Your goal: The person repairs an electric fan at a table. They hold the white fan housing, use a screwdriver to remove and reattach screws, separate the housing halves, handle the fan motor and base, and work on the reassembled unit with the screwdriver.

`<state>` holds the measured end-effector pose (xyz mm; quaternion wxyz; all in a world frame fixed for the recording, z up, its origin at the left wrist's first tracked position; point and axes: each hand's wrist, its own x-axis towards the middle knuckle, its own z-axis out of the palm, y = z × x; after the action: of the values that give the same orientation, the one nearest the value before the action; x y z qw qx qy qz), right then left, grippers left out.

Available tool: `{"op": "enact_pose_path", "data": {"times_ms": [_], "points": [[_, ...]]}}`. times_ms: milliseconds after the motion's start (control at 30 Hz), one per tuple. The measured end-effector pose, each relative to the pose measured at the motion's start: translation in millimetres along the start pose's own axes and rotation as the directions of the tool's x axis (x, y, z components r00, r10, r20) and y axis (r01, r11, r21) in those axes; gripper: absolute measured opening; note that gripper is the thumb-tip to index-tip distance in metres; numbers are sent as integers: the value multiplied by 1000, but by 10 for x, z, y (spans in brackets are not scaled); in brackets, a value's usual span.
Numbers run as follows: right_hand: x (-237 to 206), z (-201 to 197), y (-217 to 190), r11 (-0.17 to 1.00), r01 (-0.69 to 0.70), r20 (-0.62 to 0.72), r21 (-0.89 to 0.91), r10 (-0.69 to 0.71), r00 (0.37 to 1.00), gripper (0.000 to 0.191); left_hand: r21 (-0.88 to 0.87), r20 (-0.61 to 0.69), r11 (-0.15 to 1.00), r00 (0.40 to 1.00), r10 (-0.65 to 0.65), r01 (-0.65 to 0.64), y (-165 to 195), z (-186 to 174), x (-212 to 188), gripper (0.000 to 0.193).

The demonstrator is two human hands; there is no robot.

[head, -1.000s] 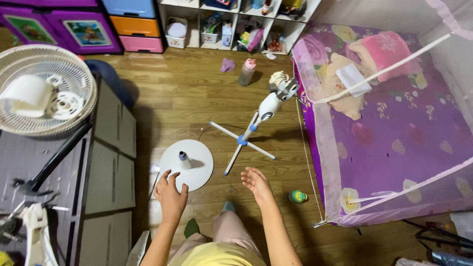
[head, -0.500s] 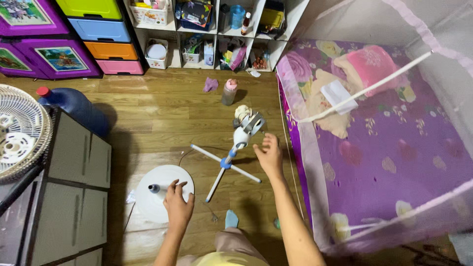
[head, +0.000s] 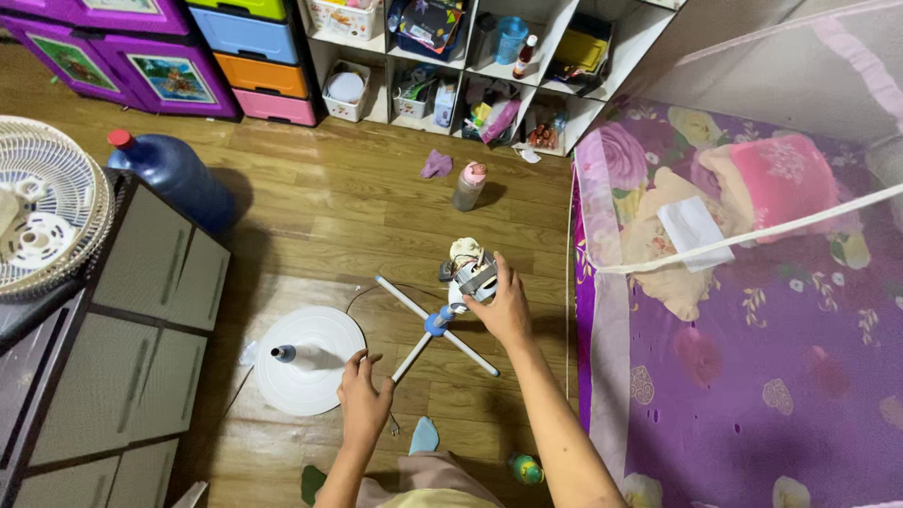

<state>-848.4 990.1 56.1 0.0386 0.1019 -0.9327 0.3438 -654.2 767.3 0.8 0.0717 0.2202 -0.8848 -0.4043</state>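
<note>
Dismantled pedestal fan on the wooden floor (head: 310,216): round white base (head: 315,362) apart near the cabinet, grille (head: 42,221) on the cabinet top, cross-legged pole (head: 437,325) mid-floor, its motor head (head: 473,276) gripped by the right hand (head: 503,306), while the left hand (head: 365,400), half open and empty, hovers beside the leg end; reassembly appears barely begun.

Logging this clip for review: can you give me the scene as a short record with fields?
setting: wooden floor beside a purple bed
right hand: grips the fan motor head atop the white cross-shaped stand
left hand: open, at one stand leg's end
nearby: round white fan base, blue water jug, fan grille on grey cabinet
</note>
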Motion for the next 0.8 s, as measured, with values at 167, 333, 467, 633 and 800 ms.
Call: {"op": "enact_pose_path", "data": {"times_ms": [167,333,467,633,800], "points": [[3,69,-23,993,-109,-85,-37,105,991,95,-200,62,980,998,19,-6,266,330,250,39],[50,105,-33,995,-101,-147,-27,96,984,95,-439,190,894,982,-11,95,638,872,610,40],[64,109,-18,991,-131,-118,2,131,984,100,-629,254,760,967,0,165,872,1372,967,58],[78,13,311,994,-59,55,97,54,997,108,-637,340,703,934,-111,315,938,1834,1400,83],[165,114,1021,833,-289,306,471,153,940,100,-758,327,586,944,-38,286,1082,2020,1552,78]]}}
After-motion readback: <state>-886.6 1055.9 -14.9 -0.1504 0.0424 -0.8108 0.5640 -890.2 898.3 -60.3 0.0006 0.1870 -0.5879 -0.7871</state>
